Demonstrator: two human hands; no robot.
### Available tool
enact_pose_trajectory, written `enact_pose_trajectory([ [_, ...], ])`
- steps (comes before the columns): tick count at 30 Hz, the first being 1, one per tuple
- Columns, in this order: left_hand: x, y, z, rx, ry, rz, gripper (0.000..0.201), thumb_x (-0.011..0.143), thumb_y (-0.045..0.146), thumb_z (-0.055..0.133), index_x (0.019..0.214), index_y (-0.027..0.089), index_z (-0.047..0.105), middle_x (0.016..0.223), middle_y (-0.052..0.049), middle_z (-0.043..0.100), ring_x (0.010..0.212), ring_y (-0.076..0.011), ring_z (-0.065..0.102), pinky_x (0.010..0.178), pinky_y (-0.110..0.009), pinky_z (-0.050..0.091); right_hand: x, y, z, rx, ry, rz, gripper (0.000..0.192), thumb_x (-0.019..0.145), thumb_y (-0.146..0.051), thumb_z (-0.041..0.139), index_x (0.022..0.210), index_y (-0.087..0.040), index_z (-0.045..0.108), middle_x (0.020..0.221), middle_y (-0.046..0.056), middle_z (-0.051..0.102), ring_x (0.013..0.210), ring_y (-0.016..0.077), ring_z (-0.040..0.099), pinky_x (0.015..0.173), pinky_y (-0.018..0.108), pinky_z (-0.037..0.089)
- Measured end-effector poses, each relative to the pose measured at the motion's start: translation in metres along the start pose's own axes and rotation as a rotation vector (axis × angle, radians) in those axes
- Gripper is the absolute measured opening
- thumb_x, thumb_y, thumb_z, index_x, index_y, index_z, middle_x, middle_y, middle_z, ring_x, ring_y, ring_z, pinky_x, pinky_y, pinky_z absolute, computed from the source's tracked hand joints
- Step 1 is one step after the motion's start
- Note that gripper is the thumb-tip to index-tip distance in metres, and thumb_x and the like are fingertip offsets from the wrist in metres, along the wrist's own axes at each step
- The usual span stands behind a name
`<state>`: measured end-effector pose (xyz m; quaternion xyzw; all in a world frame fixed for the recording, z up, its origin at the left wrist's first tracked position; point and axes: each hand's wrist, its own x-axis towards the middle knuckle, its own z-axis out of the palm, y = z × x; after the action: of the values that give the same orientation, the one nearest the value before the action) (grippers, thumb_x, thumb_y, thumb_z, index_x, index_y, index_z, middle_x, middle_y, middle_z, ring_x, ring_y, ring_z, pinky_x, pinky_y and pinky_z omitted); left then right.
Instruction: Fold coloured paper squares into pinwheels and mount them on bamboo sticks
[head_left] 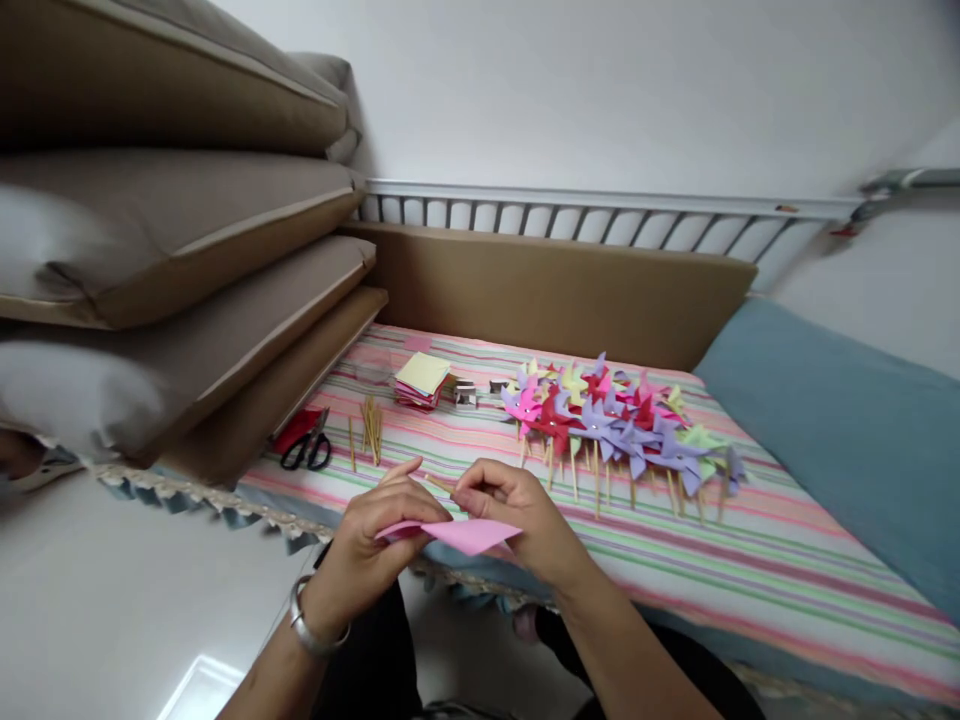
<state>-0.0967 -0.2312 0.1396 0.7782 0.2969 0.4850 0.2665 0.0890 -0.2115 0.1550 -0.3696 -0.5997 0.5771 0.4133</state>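
Observation:
Pink paper [472,536], with a folded or curled flap, is gripped between the fingers and thumb of my left hand [394,520], just over the near edge of the bed. Close beside it, my right hand [506,500] is closed in a pinch on a thin wooden stick [437,483], whose end points left. The rest of the stick is hidden by the fingers. To the right lie many finished paper pinwheels [600,425] in purple, pink, red, yellow and green, on wooden sticks. A stack of square coloured paper [423,375] sits behind my hands.
Black-handled scissors [307,447] lie by red paper [295,430] at the left. Loose wooden sticks [372,430] and a small box [466,393] are on the striped sheet [465,440]. Stacked cushions [187,220] rise on the left; a blue cushion [832,430] is at right.

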Motion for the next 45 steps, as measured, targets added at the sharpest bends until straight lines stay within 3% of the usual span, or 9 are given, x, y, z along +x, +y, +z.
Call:
enact_pose_trajectory([
  [6, 0.009, 0.017, 0.021, 0.034, -0.021, 0.113, 0.018, 0.078, 0.013, 0.058, 0.089, 0.023, 0.068, 0.082, -0.004, 0.070, 0.079, -0.0159, 0.064, 0.105, -0.049, 0.030, -0.039, -0.017, -0.020, -0.111, 0.039, -0.074, 0.014, 0.079, -0.029, 0.061, 0.084, -0.020, 0.069, 0.076, 0.001, 0.062, 0.068, 0.0124, 0.055, 0.060, 0.022, 0.041],
  [14, 0.012, 0.032, 0.043, 0.010, 0.117, 0.142, 0.016, 0.076, 0.012, 0.060, 0.083, 0.024, 0.068, 0.080, -0.002, 0.071, 0.077, -0.0159, 0.064, 0.105, -0.051, 0.031, -0.062, -0.022, -0.025, -0.218, 0.128, -0.182, 0.020, 0.079, -0.018, 0.058, 0.093, -0.024, 0.072, 0.080, 0.002, 0.066, 0.073, 0.0141, 0.059, 0.069, 0.024, 0.045],
  [18, 0.010, 0.036, 0.043, 0.010, 0.149, 0.134, 0.016, 0.077, 0.012, 0.059, 0.084, 0.024, 0.068, 0.080, -0.001, 0.071, 0.078, -0.0161, 0.063, 0.105, -0.051, 0.031, -0.065, -0.024, -0.023, -0.227, 0.108, -0.209, 0.031, 0.075, -0.006, 0.054, 0.093, -0.025, 0.072, 0.081, 0.000, 0.067, 0.073, 0.0131, 0.060, 0.070, 0.024, 0.045],
  [24, 0.008, 0.037, 0.040, 0.023, 0.153, 0.144, 0.018, 0.078, 0.011, 0.059, 0.086, 0.024, 0.067, 0.081, -0.002, 0.071, 0.079, -0.0161, 0.063, 0.105, -0.051, 0.029, -0.065, -0.026, -0.020, -0.249, 0.089, -0.210, 0.032, 0.077, -0.007, 0.053, 0.097, -0.025, 0.070, 0.082, 0.001, 0.069, 0.076, 0.0146, 0.061, 0.070, 0.025, 0.046],
  [35, 0.007, 0.035, 0.038, 0.049, 0.161, 0.135, 0.015, 0.078, 0.011, 0.058, 0.084, 0.023, 0.066, 0.080, -0.001, 0.071, 0.077, -0.0152, 0.064, 0.105, -0.050, 0.030, -0.062, -0.021, -0.018, -0.278, 0.096, -0.194, 0.022, 0.080, -0.012, 0.056, 0.092, -0.023, 0.071, 0.083, 0.003, 0.069, 0.084, 0.0171, 0.062, 0.074, 0.027, 0.046],
  [45, 0.009, 0.035, 0.039, 0.044, 0.161, 0.133, 0.017, 0.078, 0.010, 0.059, 0.085, 0.024, 0.065, 0.079, -0.001, 0.070, 0.077, -0.0150, 0.064, 0.105, -0.051, 0.031, -0.060, -0.016, -0.019, -0.299, 0.119, -0.264, 0.020, 0.081, -0.012, 0.057, 0.092, -0.023, 0.070, 0.086, 0.003, 0.068, 0.085, 0.0158, 0.061, 0.076, 0.027, 0.045],
])
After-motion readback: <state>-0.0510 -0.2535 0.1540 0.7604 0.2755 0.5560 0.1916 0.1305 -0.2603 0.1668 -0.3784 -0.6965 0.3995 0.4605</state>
